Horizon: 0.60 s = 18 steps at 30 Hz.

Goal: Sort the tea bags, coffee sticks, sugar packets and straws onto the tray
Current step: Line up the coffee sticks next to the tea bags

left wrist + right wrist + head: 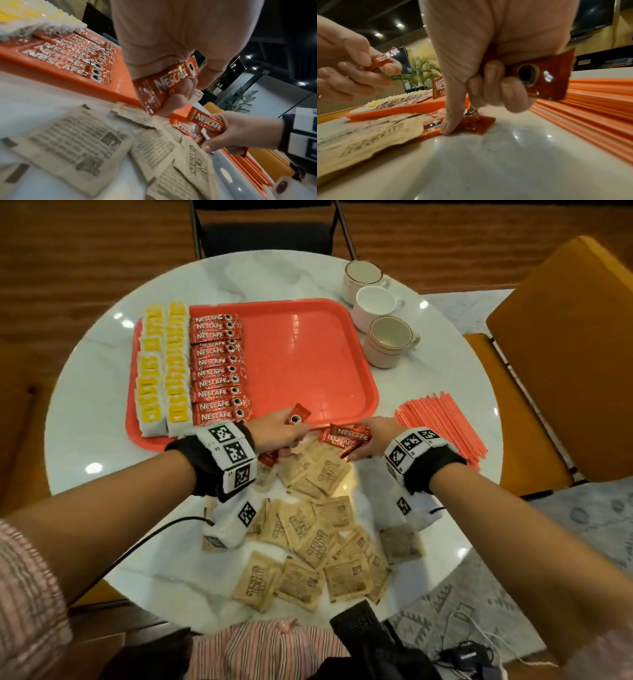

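Note:
A red tray (308,354) holds two columns of yellow tea bags (164,371) on its left and a column of red coffee sticks (219,368) beside them. My left hand (277,433) grips a coffee stick (164,83) at the tray's near edge. My right hand (373,436) grips another coffee stick (537,78), and its thumb presses a loose stick (476,124) on the table. Brown sugar packets (318,529) lie scattered below both hands. Orange straws (442,426) lie in a fan to the right.
Three cups (387,340) stand at the tray's right on the round white table (102,412). An orange chair (561,354) is on the right and a dark chair (270,237) at the far side. A black cable (154,539) trails from the left wrist.

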Each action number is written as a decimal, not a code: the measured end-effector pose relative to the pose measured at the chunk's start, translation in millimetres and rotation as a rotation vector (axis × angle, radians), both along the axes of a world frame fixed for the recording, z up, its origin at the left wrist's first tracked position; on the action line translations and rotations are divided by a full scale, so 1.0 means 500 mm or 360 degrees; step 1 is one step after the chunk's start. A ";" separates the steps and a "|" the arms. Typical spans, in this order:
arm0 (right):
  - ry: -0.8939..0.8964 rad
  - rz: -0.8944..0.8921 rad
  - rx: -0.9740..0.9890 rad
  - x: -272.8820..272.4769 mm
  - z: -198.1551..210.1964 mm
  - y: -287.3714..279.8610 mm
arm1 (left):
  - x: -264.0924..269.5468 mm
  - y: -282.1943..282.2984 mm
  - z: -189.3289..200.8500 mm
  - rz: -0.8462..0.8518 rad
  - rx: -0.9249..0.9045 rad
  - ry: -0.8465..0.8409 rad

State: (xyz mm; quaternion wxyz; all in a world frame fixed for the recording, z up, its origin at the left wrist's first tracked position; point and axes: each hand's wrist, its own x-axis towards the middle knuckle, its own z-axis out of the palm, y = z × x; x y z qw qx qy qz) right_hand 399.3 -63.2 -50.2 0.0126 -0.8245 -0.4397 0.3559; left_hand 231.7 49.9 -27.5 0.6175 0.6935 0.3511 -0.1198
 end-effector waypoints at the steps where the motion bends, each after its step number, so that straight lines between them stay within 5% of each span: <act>1: 0.0017 -0.0002 -0.0055 0.002 0.001 -0.001 | -0.002 0.002 -0.002 -0.0030 0.0024 0.0027; 12: -0.0026 -0.0004 -0.0257 0.061 0.028 -0.046 | 0.020 0.010 0.008 -0.0058 0.0239 0.0232; 15: -0.0017 -0.0091 -0.0136 0.082 0.059 -0.056 | 0.024 0.021 0.006 -0.0009 0.0171 0.0232; 18: 0.0322 -0.0281 0.0137 0.076 0.078 -0.056 | 0.033 0.020 0.007 -0.0039 0.0081 0.0194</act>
